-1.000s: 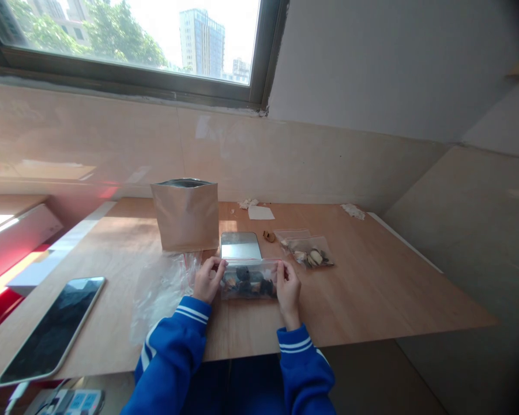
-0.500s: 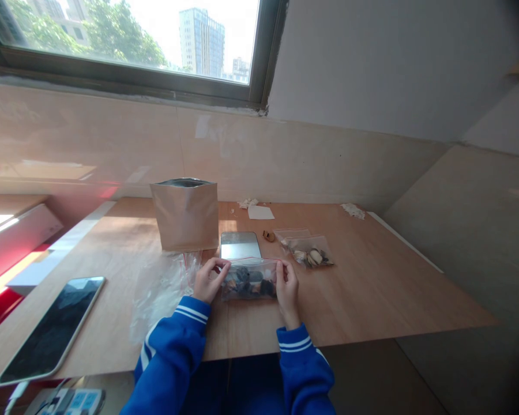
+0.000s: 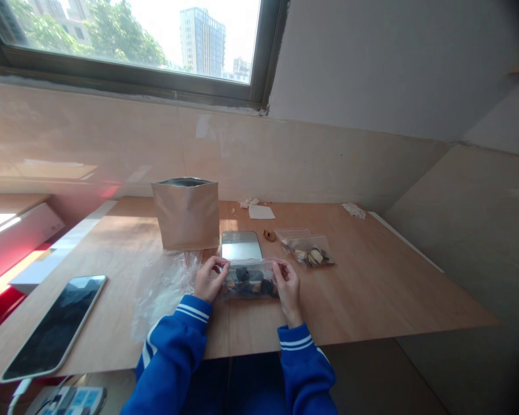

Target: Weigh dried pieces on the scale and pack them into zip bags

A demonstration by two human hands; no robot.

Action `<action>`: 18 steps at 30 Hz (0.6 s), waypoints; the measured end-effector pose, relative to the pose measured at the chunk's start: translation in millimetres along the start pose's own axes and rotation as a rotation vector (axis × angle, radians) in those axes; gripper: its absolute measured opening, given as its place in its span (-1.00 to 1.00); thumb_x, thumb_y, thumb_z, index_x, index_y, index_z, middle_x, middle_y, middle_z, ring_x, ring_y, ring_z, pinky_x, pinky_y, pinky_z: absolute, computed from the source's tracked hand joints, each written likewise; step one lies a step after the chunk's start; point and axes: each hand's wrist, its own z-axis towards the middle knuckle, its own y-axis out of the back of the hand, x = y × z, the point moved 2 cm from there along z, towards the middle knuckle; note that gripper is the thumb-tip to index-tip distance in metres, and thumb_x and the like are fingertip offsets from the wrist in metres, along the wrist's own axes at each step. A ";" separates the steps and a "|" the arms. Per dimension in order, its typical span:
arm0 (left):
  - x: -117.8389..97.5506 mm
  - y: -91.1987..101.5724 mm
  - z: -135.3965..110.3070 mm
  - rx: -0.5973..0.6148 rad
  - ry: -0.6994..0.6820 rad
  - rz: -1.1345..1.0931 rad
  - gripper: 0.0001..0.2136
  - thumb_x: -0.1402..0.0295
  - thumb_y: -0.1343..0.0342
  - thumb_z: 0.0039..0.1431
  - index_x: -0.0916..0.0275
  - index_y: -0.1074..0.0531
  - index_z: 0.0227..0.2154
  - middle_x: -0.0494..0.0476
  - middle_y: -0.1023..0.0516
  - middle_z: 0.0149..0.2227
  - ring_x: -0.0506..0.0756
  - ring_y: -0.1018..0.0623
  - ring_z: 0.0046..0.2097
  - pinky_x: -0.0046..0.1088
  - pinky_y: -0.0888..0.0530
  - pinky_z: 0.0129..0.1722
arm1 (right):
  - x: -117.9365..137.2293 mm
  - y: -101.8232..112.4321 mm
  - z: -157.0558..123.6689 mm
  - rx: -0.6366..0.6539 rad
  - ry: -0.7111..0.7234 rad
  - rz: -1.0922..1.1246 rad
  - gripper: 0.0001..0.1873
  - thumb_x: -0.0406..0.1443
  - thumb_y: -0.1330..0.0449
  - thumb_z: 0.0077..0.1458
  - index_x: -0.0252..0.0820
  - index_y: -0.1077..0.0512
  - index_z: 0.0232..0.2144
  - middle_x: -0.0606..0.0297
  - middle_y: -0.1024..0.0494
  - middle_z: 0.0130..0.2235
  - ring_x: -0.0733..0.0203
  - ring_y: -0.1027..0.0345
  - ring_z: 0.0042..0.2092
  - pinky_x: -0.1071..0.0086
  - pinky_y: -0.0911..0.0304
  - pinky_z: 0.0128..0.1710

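While the left hand (image 3: 210, 279) and right hand (image 3: 289, 290) pinch opposite ends of a zip bag (image 3: 251, 288) of dark pieces (image 3: 243, 274), it sits near the front edge of the tabletop (image 3: 372, 276), with open wood rightward.

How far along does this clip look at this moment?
Looks done: a clear zip bag of pale pieces, already filled. In hand: the left hand and right hand grip a clear bag of dark pieces by its top edge. Left: a loose brown piece beside the filled bag, and an open foil-lined pouch standing behind.
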 end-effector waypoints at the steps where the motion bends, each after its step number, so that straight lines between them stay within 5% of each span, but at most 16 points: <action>1: 0.7 -0.1 -0.2 -0.001 -0.002 0.001 -0.84 0.22 -0.15 0.09 0.21 -0.47 -0.44 0.06 -0.54 -0.42 0.01 -0.47 -0.43 -0.47 -0.42 -0.40 | -0.4 0.2 0.0 0.000 -0.007 0.011 -0.62 -0.04 -0.25 0.00 -0.24 -0.42 -0.31 0.19 -0.55 -0.31 0.20 -0.41 -0.34 0.41 -0.29 -0.42; 18: 4.2 -3.3 -0.7 0.101 -0.048 0.022 -0.82 0.23 -0.12 0.15 0.24 -0.50 -0.36 0.11 -0.56 -0.36 0.03 -0.49 -0.36 -0.47 -0.41 -0.38 | 0.2 0.7 1.0 0.043 -0.060 0.077 -0.60 -0.02 -0.30 -0.05 -0.24 -0.43 -0.35 0.33 -0.49 -0.47 0.39 -0.21 -0.53 0.51 -0.15 -0.55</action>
